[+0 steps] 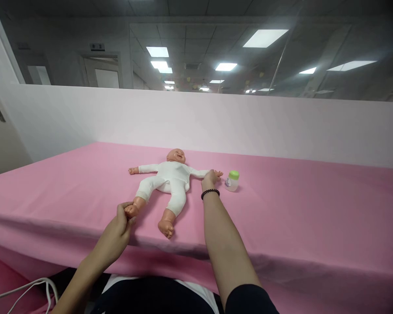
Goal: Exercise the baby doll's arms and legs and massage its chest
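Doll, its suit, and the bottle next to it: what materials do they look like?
Doll: head and feet look like moulded plastic or vinyl, smooth with a slight sheen. Its white suit looks like soft matte knit fabric that creases at the limbs. Bottle: translucent plastic body, opaque green cap, probably plastic too. Pink cover: matte cloth, draping over the edge.

Pretty evenly lit shot, all from the ceiling light panels [264, 38] overhead, which blow out to pure white. The pink cloth [298, 205] looks bright and flat with only faint shadows. The glass partition [216, 56] is dim and hazy with reflections. Wide-angle bending at the edges, and everything's a bit soft.
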Demonstrator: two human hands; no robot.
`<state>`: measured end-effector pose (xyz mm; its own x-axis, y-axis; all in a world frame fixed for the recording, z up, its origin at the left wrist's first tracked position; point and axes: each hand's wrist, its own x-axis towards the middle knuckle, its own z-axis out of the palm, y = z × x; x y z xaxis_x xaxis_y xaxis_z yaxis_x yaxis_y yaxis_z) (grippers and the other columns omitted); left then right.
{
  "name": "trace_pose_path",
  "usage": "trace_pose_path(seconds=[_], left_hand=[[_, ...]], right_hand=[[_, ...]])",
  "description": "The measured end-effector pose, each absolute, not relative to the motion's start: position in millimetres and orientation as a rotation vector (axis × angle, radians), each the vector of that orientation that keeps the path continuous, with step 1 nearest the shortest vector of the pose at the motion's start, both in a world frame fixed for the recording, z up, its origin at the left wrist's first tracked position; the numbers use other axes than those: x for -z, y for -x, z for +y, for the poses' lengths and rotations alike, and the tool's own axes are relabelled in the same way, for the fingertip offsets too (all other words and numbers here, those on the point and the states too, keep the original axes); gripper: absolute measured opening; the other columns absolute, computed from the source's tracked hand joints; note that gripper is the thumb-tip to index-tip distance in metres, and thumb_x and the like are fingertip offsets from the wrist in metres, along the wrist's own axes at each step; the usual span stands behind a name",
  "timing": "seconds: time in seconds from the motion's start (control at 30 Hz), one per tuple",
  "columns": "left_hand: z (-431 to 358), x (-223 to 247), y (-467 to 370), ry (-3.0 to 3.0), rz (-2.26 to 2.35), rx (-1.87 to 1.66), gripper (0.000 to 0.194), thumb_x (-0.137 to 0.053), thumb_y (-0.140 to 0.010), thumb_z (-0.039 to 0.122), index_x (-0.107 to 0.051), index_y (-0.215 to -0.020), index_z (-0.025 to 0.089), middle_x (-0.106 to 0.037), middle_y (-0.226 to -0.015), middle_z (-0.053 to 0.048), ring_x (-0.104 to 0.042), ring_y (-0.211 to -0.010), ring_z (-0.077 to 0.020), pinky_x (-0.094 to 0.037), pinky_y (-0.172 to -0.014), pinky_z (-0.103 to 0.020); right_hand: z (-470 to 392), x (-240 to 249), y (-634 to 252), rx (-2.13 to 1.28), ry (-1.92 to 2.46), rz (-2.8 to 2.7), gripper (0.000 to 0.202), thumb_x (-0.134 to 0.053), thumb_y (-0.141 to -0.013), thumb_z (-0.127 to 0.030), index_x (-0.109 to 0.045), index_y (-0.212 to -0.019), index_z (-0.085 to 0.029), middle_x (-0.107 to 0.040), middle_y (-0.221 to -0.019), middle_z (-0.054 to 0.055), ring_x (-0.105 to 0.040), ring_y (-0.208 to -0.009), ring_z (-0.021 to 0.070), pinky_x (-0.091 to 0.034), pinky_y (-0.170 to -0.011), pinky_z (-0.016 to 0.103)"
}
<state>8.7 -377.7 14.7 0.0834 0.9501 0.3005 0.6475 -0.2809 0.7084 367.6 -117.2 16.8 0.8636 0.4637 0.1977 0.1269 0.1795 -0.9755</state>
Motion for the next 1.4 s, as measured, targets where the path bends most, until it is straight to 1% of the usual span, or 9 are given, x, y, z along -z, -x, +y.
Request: trace_pose_path(seconds=[0.07,0.17,0.37,0.67,0.8,0.93,1.07,1.27,1.4], left_hand=[[-374,-17,-10,-1.965,1.552,-1.059,0.035,-0.038,-0.101,0.044,-0.035,-0.129,0.023,-0.067,-0.112,-0.012,-0.072,-0.099,-0.0303,-0.057,-0.088,-0.048],[-362,-30,-14,-1.945,1.511,-1.144,0.032,-0.039,-0.101,0.042,-0.034,-0.127,0.024,-0.066,-0.107,-0.009,-0.071,-0.097,-0.0274,-0.056,-0.088,-0.046],[-296,-76,-43,-2.065,1.343,-1.179,0.019,-0.042,-0.1,0.034,-0.03,-0.112,0.026,-0.063,-0.101,-0.005,-0.067,-0.092,-0.0245,-0.053,-0.086,-0.043],[-226,-99,-86,-2.115,1.393,-0.928,0.02,-0.05,-0.095,0.024,-0.036,-0.11,0.022,-0.066,-0.097,-0.009,-0.067,-0.095,-0.0291,-0.052,-0.088,-0.045],[-238,-96,-77,-2.082,1.376,-1.009,0.019,-0.049,-0.097,0.024,-0.034,-0.109,0.024,-0.062,-0.096,-0.006,-0.065,-0.095,-0.0267,-0.051,-0.087,-0.043],[-272,-90,-52,-2.075,1.226,-1.131,0.017,-0.046,-0.1,0.032,-0.03,-0.104,0.026,-0.058,-0.11,-0.007,-0.062,-0.091,-0.0212,-0.053,-0.081,-0.04],[-323,-79,-21,-2.029,1.235,-1.102,0.022,-0.045,-0.103,0.043,-0.032,-0.11,0.027,-0.057,-0.108,-0.004,-0.06,-0.09,-0.0197,-0.054,-0.083,-0.041],[-377,-49,-11,-2.044,1.317,-0.931,0.022,-0.04,-0.104,0.044,-0.034,-0.114,0.025,-0.062,-0.118,-0.009,-0.065,-0.099,-0.0224,-0.055,-0.088,-0.04],[-371,-29,-17,-2.053,1.356,-0.942,0.022,-0.036,-0.105,0.042,-0.033,-0.117,0.024,-0.063,-0.119,-0.012,-0.068,-0.101,-0.0249,-0.055,-0.089,-0.042]], right_hand=[[-123,-25,-362,-0.267,1.371,-0.459,0.058,-0.033,-0.093,-0.02,-0.036,-0.151,-0.013,-0.059,-0.143,0.026,-0.069,-0.126,0.0281,-0.061,-0.096,0.044],[-136,-43,-345,-0.234,1.272,-0.558,0.055,-0.04,-0.095,-0.029,-0.039,-0.15,-0.019,-0.057,-0.151,0.016,-0.063,-0.135,0.0231,-0.053,-0.111,0.041],[-154,-67,-307,-0.19,0.872,-1.341,0.051,-0.054,-0.095,-0.031,-0.053,-0.145,-0.022,-0.06,-0.151,0.009,-0.057,-0.139,0.0196,-0.047,-0.118,0.038],[-143,-50,-305,-0.049,0.967,-1.891,0.058,-0.06,-0.085,-0.006,-0.066,-0.14,-0.022,-0.063,-0.149,0.009,-0.055,-0.142,0.0279,-0.041,-0.125,0.049],[-147,-52,-304,-0.146,0.945,-1.754,0.057,-0.061,-0.088,-0.013,-0.062,-0.144,-0.022,-0.065,-0.146,0.01,-0.058,-0.138,0.0263,-0.044,-0.121,0.047],[-153,-60,-304,-0.274,0.845,-1.422,0.049,-0.063,-0.092,-0.029,-0.061,-0.14,-0.023,-0.066,-0.145,0.007,-0.061,-0.134,0.0214,-0.046,-0.118,0.04],[-150,-62,-317,-0.252,0.839,-1.03,0.05,-0.061,-0.089,-0.027,-0.055,-0.139,-0.02,-0.062,-0.15,0.009,-0.059,-0.136,0.018,-0.043,-0.119,0.034],[-144,-45,-353,-0.387,1.288,-0.591,0.055,-0.053,-0.096,-0.026,-0.039,-0.147,-0.013,-0.058,-0.151,0.016,-0.06,-0.136,0.0156,-0.046,-0.114,0.027],[-144,-34,-368,-0.527,1.483,-0.45,0.055,-0.05,-0.095,-0.027,-0.04,-0.146,-0.009,-0.059,-0.144,0.024,-0.063,-0.133,0.0265,-0.051,-0.11,0.039]])
